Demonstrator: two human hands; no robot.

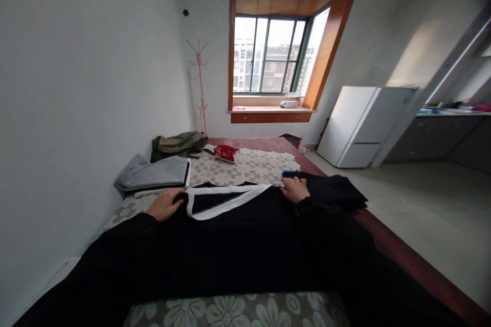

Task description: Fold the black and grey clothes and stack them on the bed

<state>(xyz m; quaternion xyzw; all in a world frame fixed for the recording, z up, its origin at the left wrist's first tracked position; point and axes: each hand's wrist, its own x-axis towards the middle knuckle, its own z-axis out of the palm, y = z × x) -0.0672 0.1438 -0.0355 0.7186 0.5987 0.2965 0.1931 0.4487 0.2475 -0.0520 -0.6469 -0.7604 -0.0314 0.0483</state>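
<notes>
A black garment [238, 245] with a white band [222, 210] along its opening lies spread flat; the frame does not show which kind of garment it is. My left hand [164, 205] pinches its upper left edge, where the white band bends round. At the upper right corner, my right hand [295, 190] has its fingers curled over the cloth, close to the band's other end. Some fingertips are hidden by the fabric. Just beyond my right hand lies a folded black cloth [337, 190], with a bit of blue at its near left end.
A patterned tablecloth [264, 163] covers the reddish wooden table [406, 255]. Folded grey clothing [155, 173], a green bag [178, 144] and a red packet [227, 153] lie toward the back left. A wall borders the left side; a white fridge [360, 122] stands beyond on the right.
</notes>
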